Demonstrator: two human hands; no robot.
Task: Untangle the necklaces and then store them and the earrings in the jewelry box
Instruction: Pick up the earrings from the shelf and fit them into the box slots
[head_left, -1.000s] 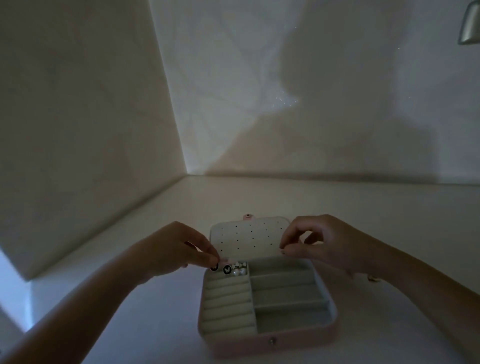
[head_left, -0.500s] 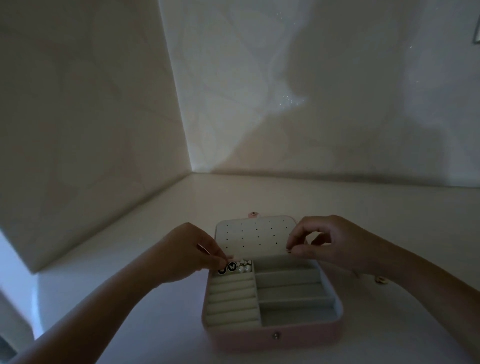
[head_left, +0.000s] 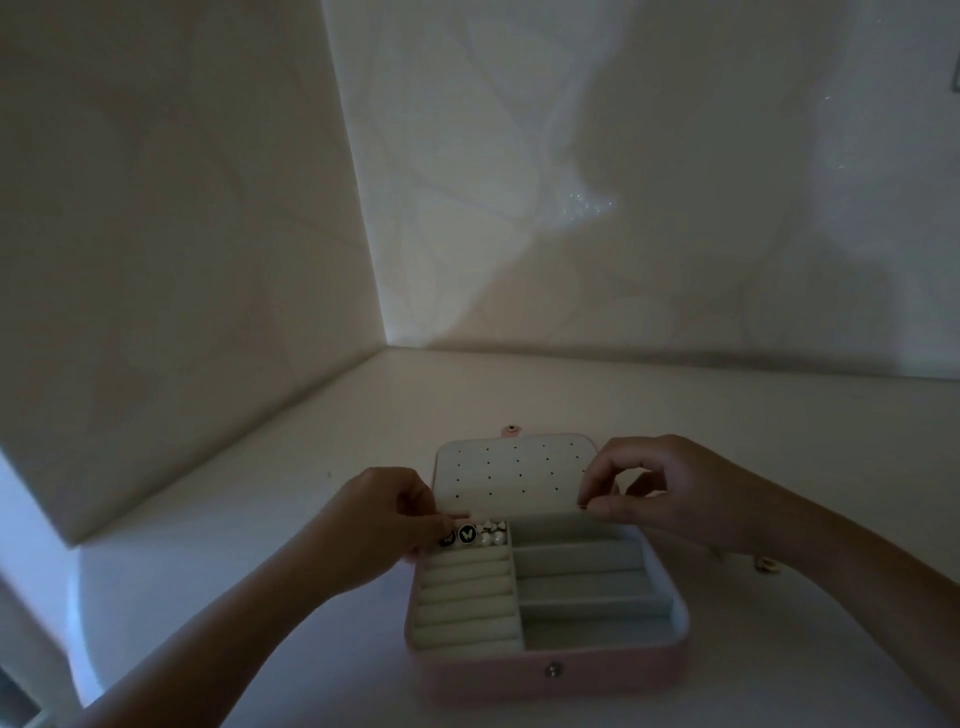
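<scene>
- 1 pink jewelry box (head_left: 623, 675) sits open on the white bench (head_left: 519, 389), with its lid raised at the far side.
- 1 white panel (head_left: 514, 478) lines the lid. It has rows of small holes, too faint to count.
- There are 4 earrings in the back-left slot of the box: 2 black round studs (head_left: 466, 534) with a white butterfly mark, and 2 pearl ones (head_left: 493, 540) just to their right, touching.
- Box layout: a strip of ring rolls (head_left: 467, 597) on the left, about 6. There are 4 long troughs (head_left: 587, 587) on the right, with nothing visible in them.
- 2 snaps: one on the front wall (head_left: 554, 670), one on the tab (head_left: 511, 429) at the top of the lid.
- Left hand (head_left: 379, 514): fingers curled, thumb tip at the panel's lower-left corner, right above the black studs. I can't tell whether it pinches the panel, a stud or nothing.
- Right hand (head_left: 670, 493): thumb and forefinger pinch the panel's lower-right corner, other fingers curled.
- 1 small gold piece (head_left: 766, 564) lies on the bench behind the right wrist, outside the box. It's too small to identify.
- 2 pale walls (head_left: 156, 260) meet in a corner behind the bench.
</scene>
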